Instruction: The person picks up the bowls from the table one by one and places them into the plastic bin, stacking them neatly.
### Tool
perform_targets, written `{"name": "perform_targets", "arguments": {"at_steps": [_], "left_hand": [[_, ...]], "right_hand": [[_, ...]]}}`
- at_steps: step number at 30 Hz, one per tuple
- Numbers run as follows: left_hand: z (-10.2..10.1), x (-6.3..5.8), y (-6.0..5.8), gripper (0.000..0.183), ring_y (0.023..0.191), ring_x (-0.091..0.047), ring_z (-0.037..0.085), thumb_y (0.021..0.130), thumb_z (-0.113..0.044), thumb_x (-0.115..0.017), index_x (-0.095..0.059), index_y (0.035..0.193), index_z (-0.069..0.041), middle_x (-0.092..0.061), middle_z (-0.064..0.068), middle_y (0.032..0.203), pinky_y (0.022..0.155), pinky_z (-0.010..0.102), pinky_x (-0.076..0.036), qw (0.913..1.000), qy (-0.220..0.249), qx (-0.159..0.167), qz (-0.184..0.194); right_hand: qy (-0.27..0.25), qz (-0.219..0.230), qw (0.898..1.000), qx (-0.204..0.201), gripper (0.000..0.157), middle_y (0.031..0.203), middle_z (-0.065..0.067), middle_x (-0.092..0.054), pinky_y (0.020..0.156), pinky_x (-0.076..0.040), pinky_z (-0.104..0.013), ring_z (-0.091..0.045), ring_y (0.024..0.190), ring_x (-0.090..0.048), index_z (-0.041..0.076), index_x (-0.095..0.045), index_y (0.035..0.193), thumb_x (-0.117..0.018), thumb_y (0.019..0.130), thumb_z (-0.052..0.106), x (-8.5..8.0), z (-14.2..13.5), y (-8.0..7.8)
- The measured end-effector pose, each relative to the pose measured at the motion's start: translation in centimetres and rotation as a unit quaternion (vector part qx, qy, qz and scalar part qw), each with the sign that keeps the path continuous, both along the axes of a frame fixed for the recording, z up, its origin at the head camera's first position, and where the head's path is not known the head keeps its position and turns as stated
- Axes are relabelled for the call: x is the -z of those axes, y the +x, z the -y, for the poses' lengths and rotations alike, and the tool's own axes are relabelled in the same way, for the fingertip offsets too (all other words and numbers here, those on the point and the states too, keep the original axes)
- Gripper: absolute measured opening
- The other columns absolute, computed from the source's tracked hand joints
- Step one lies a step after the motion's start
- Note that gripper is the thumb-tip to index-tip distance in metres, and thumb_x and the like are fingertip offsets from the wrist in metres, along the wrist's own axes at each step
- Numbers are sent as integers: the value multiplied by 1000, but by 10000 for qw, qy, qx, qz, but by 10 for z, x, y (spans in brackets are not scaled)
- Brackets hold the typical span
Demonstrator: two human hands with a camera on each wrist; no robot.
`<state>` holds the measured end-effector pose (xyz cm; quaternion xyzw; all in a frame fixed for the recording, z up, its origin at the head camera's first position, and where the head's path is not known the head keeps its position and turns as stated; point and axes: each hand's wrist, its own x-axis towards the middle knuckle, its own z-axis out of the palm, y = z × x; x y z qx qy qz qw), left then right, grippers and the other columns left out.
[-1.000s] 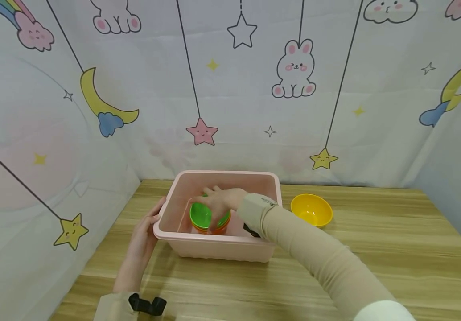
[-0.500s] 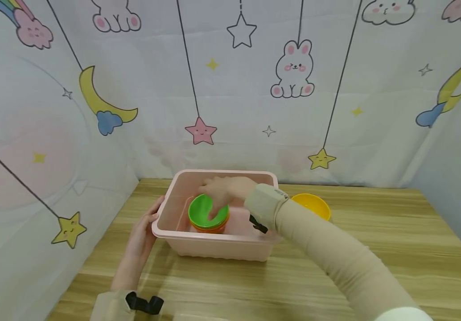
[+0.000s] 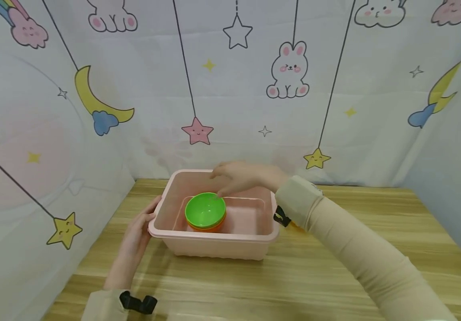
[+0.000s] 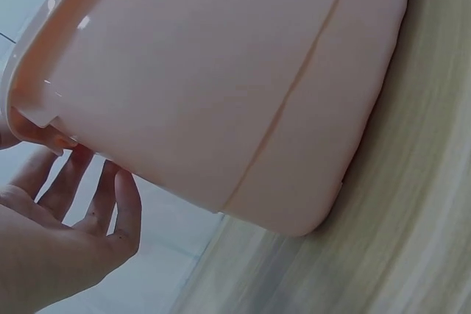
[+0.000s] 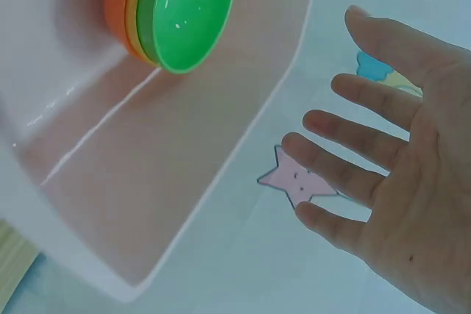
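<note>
A pink plastic tub (image 3: 218, 247) stands on the wooden table. At its left end my left hand (image 3: 136, 229) grips the rim, and the left wrist view shows the fingers (image 4: 129, 211) curled under the lip. Inside, toward the left, sits a nested stack with a green bowl (image 3: 205, 211) on top. Below it are a yellow bowl (image 5: 135, 12) and an orange bowl (image 5: 118, 5), clearest in the right wrist view. My right hand (image 3: 246, 177) hovers above the tub's back rim, fingers spread and holding nothing.
To the tub's right, a yellow bowl (image 3: 298, 227) is mostly hidden behind my right forearm. The wooden table (image 3: 335, 267) extends to the right and front. A patterned white cloth (image 3: 238, 102) hangs close behind the tub.
My right hand has lifted off the green bowl and moved right and back, leaving the bowl on the stack. My left hand stays on the rim.
</note>
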<state>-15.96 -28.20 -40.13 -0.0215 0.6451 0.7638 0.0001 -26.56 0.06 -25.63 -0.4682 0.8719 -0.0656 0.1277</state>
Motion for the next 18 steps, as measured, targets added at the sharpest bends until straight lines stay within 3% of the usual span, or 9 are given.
{"name": "perform_targets", "arguments": {"at_steps": [12, 18], "left_hand": [[3, -4, 0, 50, 116, -47, -15, 100, -14, -40, -35, 149, -15, -40, -19, 149, 94, 20, -37, 9999, -47, -9, 94], [3, -1, -1, 49, 116, -48, -14, 100, -13, -40, -35, 149, -14, -48, -27, 140, 92, 19, -39, 10000, 24, -18, 47]], "right_hand": [[-733, 113, 9961, 480, 52, 140, -9, -52, 106, -41, -46, -30, 127, -50, 10, -51, 137, -63, 91, 30, 3, -58, -5], [-1071, -78, 9906, 850, 51, 142, -8, -51, 106, -40, -49, -29, 130, -48, 13, -52, 138, -63, 91, 32, 8, -81, -2]]}}
